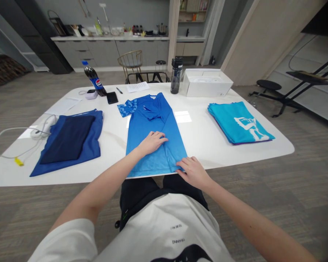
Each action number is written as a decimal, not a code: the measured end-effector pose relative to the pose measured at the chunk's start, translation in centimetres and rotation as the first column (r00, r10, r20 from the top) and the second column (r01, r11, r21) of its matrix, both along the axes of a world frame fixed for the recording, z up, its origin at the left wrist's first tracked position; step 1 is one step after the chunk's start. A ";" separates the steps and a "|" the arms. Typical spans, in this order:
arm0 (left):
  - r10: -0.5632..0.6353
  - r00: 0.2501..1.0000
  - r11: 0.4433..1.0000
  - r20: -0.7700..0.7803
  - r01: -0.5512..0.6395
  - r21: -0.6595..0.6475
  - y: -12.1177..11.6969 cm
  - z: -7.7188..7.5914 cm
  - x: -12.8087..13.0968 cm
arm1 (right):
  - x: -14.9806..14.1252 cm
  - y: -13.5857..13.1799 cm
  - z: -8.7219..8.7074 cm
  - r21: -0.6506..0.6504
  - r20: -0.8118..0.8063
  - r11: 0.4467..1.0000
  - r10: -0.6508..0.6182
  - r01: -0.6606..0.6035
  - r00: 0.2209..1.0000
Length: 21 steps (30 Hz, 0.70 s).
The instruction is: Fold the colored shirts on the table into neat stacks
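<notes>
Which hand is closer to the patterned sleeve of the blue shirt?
Left. The left hand is on the blue shirt's middle, nearer the patterned sleeve; the right hand is farther, at the hem's right corner.

From the head, one camera looks forward and down across the near table [113, 125]

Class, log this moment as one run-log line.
left hand: on blue shirt | right hand: at shirt's near right corner | teal cloth: folded, farther right
</notes>
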State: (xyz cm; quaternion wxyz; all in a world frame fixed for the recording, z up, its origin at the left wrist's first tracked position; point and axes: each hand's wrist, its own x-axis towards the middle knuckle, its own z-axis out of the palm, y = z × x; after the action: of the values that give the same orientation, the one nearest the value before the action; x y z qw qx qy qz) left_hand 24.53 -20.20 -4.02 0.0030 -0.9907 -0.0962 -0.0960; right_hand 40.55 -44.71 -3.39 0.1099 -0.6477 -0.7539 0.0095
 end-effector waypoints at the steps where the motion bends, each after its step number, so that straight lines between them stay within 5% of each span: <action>1: -0.035 0.999 0.999 -0.005 0.035 -0.001 -0.5 -0.2 -0.1 | -0.1 -0.1 -0.1 0.011 -0.014 1.000 -0.026 0.026 1.000; 6: -0.123 0.992 0.990 0.015 0.124 -0.074 -1.4 -0.2 -0.2 | -0.7 0.0 -0.3 0.033 -0.060 0.999 -0.039 0.041 0.997; 11: -0.041 0.997 0.962 0.069 0.058 -0.268 -0.7 0.3 -0.6 | -1.1 0.3 -0.2 0.108 -0.143 0.994 0.022 -0.007 0.990; 17: -0.120 0.993 0.944 0.001 0.114 -0.309 -3.6 0.6 -2.2 | -0.1 0.7 0.2 -0.067 -0.249 0.992 0.085 -0.104 0.965; 21: -0.150 0.989 0.940 -0.004 0.142 -0.311 -5.0 0.9 -2.7 | 2.0 2.3 1.1 -0.103 -0.292 0.994 0.014 -0.046 0.956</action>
State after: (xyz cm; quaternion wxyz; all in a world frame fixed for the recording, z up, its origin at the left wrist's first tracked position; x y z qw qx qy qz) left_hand 21.85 -25.19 -3.16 -0.1580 -0.9846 -0.0364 -0.0661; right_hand 42.57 -42.42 -2.26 0.1840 -0.6326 -0.7377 0.1473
